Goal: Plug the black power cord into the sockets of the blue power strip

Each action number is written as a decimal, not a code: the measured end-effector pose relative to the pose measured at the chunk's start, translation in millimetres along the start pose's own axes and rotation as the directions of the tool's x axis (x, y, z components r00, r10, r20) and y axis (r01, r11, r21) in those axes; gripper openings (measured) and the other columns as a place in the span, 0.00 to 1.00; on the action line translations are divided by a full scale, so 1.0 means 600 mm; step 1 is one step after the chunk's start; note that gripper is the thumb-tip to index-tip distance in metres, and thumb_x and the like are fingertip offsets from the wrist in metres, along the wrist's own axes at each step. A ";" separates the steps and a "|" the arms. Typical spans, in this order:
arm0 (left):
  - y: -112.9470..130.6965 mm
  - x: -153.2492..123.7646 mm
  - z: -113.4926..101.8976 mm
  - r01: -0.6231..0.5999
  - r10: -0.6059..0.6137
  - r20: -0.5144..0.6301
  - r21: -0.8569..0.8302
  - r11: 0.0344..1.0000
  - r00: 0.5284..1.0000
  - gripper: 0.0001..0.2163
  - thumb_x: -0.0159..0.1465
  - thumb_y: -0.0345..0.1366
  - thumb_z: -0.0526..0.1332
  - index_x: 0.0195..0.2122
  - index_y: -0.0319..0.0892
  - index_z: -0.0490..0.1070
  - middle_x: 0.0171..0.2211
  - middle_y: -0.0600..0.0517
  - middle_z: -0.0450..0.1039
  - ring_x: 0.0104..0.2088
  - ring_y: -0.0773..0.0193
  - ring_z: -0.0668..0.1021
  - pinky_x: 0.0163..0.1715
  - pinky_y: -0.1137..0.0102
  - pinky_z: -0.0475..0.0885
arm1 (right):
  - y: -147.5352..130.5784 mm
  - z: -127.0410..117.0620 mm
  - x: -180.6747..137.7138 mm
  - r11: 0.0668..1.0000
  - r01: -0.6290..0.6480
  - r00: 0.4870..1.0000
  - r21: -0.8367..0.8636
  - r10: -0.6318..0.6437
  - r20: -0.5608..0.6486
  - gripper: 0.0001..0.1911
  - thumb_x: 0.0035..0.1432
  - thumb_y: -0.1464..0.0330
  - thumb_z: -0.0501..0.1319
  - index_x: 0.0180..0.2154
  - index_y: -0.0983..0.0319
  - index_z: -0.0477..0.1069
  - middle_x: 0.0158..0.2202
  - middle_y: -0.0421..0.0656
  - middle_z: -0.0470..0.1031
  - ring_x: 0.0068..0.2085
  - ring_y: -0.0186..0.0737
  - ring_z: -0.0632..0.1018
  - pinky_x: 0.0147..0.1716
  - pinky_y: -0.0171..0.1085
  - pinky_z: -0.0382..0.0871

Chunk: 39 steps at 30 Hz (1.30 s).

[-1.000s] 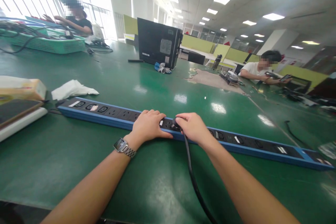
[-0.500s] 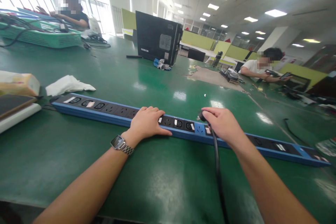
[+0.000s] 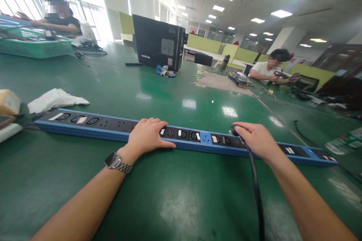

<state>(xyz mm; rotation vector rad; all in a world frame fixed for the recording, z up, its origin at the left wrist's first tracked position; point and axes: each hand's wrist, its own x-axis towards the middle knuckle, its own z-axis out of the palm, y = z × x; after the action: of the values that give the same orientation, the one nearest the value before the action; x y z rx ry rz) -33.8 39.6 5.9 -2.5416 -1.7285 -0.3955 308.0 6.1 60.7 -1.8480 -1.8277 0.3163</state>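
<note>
A long blue and black power strip (image 3: 186,144) lies across the green table, with rows of sockets on its upper face. My left hand (image 3: 147,134) grips it left of its middle, thumb along the near edge and fingers over the far edge. Between the thumb and fingers of my right hand (image 3: 256,138) is a black power plug (image 3: 234,130), held just above the strip's right half. Its thick black cable (image 3: 256,192) hangs down towards me. The plug's front end is small and blurred. A blue socket (image 3: 206,138) lies between the two hands.
Beyond the strip stands a black computer case (image 3: 157,43) with gloves (image 3: 165,71) beside it. White tissue (image 3: 57,99) lies behind the strip's left end. A green basket (image 3: 36,48) holds cables. A plastic bottle (image 3: 345,141) lies at right. Two people sit across the table.
My right hand has moved right along the strip with the plug. My left hand keeps its grip on the strip. The whole view has shifted slightly.
</note>
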 end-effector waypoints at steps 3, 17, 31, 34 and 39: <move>-0.001 0.000 0.001 -0.006 0.006 0.001 0.018 1.000 1.000 0.38 0.48 0.71 0.60 0.49 0.46 0.74 0.45 0.46 0.78 0.46 0.48 0.77 0.48 0.58 0.67 | 0.062 -0.023 -0.007 0.997 -0.049 0.996 -0.064 0.054 0.066 0.24 0.55 0.56 0.55 0.43 0.63 0.81 0.28 0.44 0.81 0.31 0.46 0.80 0.35 0.41 0.72; 0.001 -0.003 0.003 -0.023 0.023 -0.016 0.009 1.000 1.000 0.38 0.47 0.71 0.60 0.48 0.44 0.74 0.43 0.46 0.78 0.45 0.48 0.78 0.47 0.58 0.67 | -0.104 0.050 -0.004 0.985 0.126 0.969 0.119 -0.148 0.200 0.23 0.60 0.59 0.53 0.46 0.62 0.80 0.37 0.45 0.83 0.35 0.42 0.80 0.36 0.37 0.70; 0.007 -0.004 0.004 -0.035 0.035 -0.060 -0.004 0.999 0.998 0.32 0.51 0.65 0.63 0.46 0.44 0.75 0.41 0.46 0.78 0.44 0.48 0.77 0.46 0.58 0.66 | -0.244 0.146 0.017 0.981 0.175 0.968 -0.080 -0.156 0.197 0.19 0.59 0.66 0.52 0.36 0.61 0.82 0.40 0.48 0.82 0.41 0.43 0.79 0.38 0.35 0.65; 0.004 -0.003 0.004 -0.029 0.029 -0.049 0.000 1.000 0.998 0.37 0.47 0.70 0.61 0.46 0.43 0.75 0.42 0.46 0.78 0.45 0.48 0.77 0.47 0.57 0.66 | -0.181 0.093 0.017 0.983 0.181 0.979 -0.039 -0.176 0.105 0.20 0.61 0.63 0.50 0.39 0.59 0.82 0.38 0.45 0.83 0.39 0.41 0.79 0.38 0.34 0.66; 0.002 -0.001 0.003 -0.027 0.027 -0.025 0.005 1.000 0.999 0.39 0.48 0.71 0.60 0.47 0.43 0.75 0.43 0.45 0.78 0.45 0.48 0.78 0.47 0.57 0.66 | -0.087 0.062 0.012 0.978 0.172 0.962 -0.120 -0.140 0.233 0.19 0.60 0.63 0.53 0.39 0.59 0.82 0.39 0.45 0.83 0.40 0.42 0.80 0.39 0.35 0.68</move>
<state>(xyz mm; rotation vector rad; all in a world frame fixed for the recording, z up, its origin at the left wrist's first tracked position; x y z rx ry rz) -32.7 38.7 4.0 -2.5424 -1.6828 -0.4201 244.8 17.9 57.2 -1.8050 -2.1860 0.3594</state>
